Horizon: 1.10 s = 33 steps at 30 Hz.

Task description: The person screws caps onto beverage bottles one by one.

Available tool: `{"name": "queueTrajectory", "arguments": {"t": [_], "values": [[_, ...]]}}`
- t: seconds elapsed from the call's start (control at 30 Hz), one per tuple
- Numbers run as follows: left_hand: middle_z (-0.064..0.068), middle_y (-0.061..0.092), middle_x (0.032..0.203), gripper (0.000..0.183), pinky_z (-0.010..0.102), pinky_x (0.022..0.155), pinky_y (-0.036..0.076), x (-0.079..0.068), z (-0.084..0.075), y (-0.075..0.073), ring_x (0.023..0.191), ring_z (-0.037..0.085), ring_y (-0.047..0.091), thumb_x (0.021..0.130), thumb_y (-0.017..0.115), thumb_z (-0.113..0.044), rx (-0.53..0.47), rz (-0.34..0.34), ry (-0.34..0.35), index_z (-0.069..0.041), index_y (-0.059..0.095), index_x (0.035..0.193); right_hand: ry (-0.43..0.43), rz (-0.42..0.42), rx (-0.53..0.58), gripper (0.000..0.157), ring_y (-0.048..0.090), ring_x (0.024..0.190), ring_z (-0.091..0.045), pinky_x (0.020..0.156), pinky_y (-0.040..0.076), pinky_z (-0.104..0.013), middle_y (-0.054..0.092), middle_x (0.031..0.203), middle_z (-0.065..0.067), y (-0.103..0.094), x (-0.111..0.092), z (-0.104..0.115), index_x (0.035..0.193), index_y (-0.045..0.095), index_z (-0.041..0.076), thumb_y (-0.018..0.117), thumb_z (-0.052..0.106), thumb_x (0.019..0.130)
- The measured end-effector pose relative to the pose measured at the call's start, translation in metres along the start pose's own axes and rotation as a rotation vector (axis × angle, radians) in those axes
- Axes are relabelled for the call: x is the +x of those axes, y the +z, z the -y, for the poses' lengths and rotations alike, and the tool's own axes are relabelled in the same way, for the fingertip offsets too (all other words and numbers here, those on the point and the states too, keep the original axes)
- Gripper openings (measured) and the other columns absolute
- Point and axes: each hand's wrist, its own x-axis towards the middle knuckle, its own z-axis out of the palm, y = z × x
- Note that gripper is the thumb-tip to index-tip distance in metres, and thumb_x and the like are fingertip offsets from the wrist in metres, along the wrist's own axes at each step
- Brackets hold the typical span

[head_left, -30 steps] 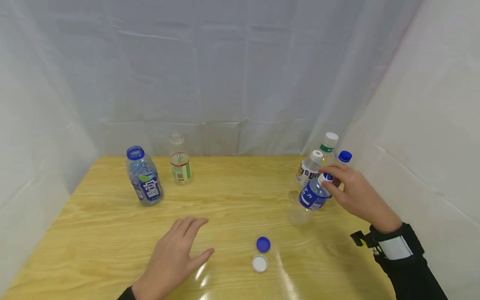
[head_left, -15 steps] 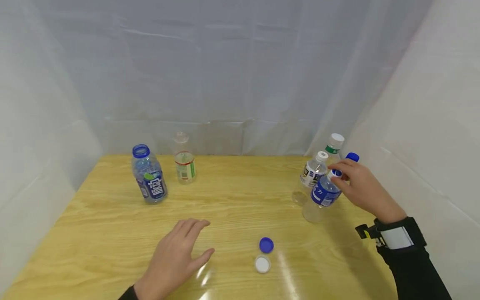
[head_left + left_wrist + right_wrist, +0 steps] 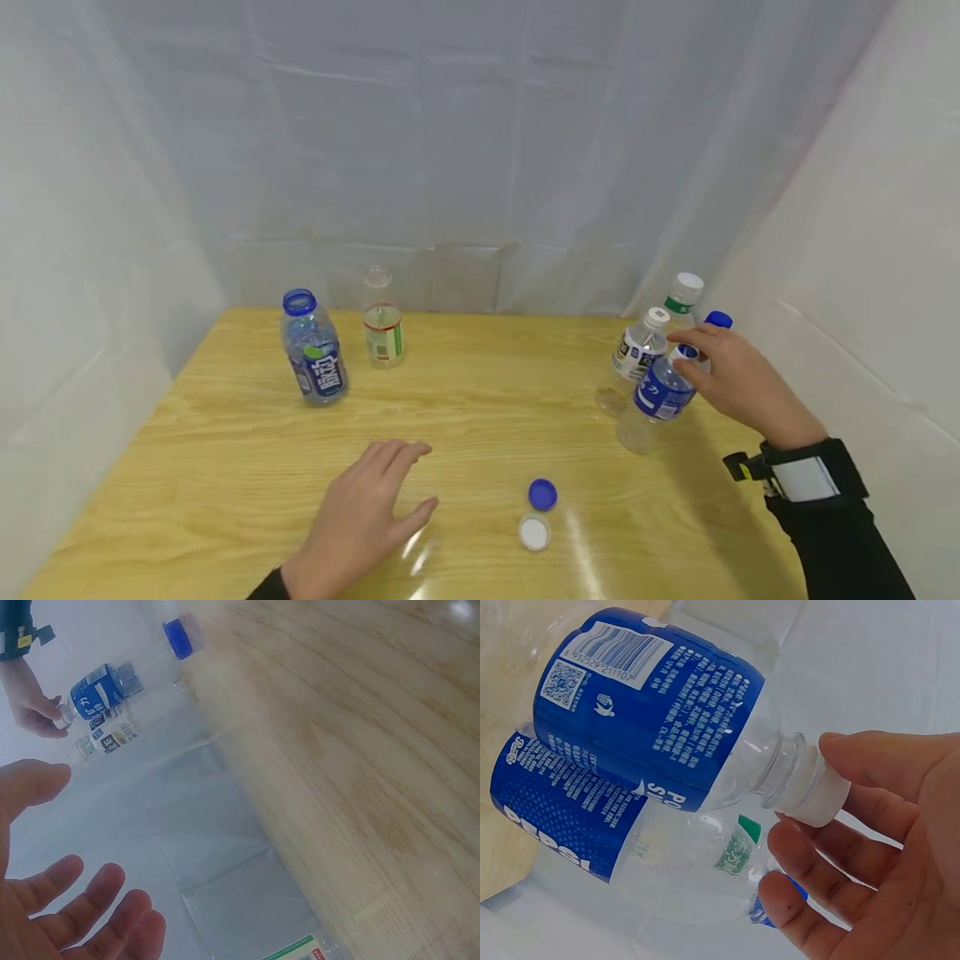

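Note:
My right hand [image 3: 738, 383] is at the top of a clear plastic bottle with a blue label [image 3: 663, 392]. Thumb and fingers close around the bottle's white neck [image 3: 810, 787] in the right wrist view. That bottle stands at the right of the table, in front of a white-capped bottle with a white label [image 3: 636, 352]. Behind these are a bottle with a white cap and green band [image 3: 681, 304] and a blue-capped bottle [image 3: 718, 319], mostly hidden by my hand. My left hand [image 3: 360, 517] hovers over the table's near left part, fingers spread and holding nothing.
A blue cap [image 3: 542, 495] and a white cap [image 3: 535, 532] lie on the wooden table [image 3: 480, 400]. At the back left stand an uncapped blue-tinted bottle [image 3: 318, 367] and a clear bottle with a red-green label [image 3: 384, 333]. White sheeting [image 3: 480, 167] hangs around the table.
The blue-labelled bottle has come upright beside the other bottles on the right, with my right hand staying at its neck. The view has turned slightly left; my left hand keeps its pose.

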Motion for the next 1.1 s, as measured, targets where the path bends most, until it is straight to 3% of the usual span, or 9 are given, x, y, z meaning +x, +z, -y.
{"name": "queueTrajectory", "arguments": {"t": [0.17,0.37,0.6,0.73,0.87,1.1], "values": [[-0.003,0.067,0.111,0.06,0.029,0.077,0.058,-0.002,-0.001,-0.002,0.102,0.012,0.063,0.077,0.087,-0.04,0.002,-0.031,0.018,-0.016,0.064,0.127,0.014,0.005,-0.049,0.042,0.058,0.118,-0.049,0.09,0.052,-0.065,0.057,0.137,-0.029,-0.002,-0.001,0.002,0.137,0.059,0.0,0.065,0.018,0.099],[-0.003,0.067,0.112,0.058,0.029,0.079,0.058,-0.003,-0.001,-0.003,0.102,0.012,0.063,0.078,0.086,-0.039,0.001,-0.032,0.016,-0.016,0.064,0.127,0.012,-0.016,-0.099,0.042,0.052,0.124,-0.051,0.094,0.048,-0.068,0.057,0.135,-0.03,-0.004,-0.003,0.004,0.135,0.061,-0.001,0.066,0.021,0.098],[-0.003,0.067,0.111,0.059,0.029,0.08,0.058,-0.004,-0.001,-0.003,0.102,0.012,0.063,0.077,0.086,-0.04,0.015,-0.038,0.01,-0.015,0.064,0.127,-0.087,-0.165,-0.14,0.037,0.056,0.119,-0.047,0.089,0.051,-0.065,0.063,0.129,-0.026,-0.008,-0.011,0.019,0.127,0.066,0.001,0.071,0.016,0.094],[-0.004,0.067,0.111,0.059,0.03,0.08,0.058,-0.003,-0.001,-0.004,0.102,0.012,0.063,0.078,0.086,-0.039,0.009,-0.038,0.007,-0.016,0.064,0.127,-0.218,-0.249,-0.085,0.038,0.059,0.117,-0.043,0.086,0.055,-0.06,0.064,0.128,-0.021,-0.005,-0.015,0.039,0.125,0.067,0.002,0.075,0.009,0.089],[-0.004,0.067,0.112,0.058,0.029,0.08,0.058,-0.002,-0.001,-0.007,0.102,0.011,0.063,0.079,0.085,-0.04,0.003,-0.027,0.0,-0.017,0.064,0.128,-0.353,-0.266,0.006,0.037,0.061,0.118,-0.034,0.089,0.056,-0.053,0.065,0.127,-0.014,0.007,-0.015,0.058,0.124,0.068,0.004,0.076,0.006,0.087],[-0.006,0.066,0.111,0.056,0.028,0.078,0.058,-0.001,-0.003,-0.009,0.101,0.01,0.062,0.081,0.083,-0.041,-0.009,-0.014,-0.003,-0.018,0.064,0.128,-0.397,-0.177,0.164,0.035,0.062,0.119,-0.022,0.087,0.058,-0.04,0.065,0.128,-0.003,0.031,-0.022,0.084,0.126,0.068,0.012,0.073,0.008,0.092]]}}
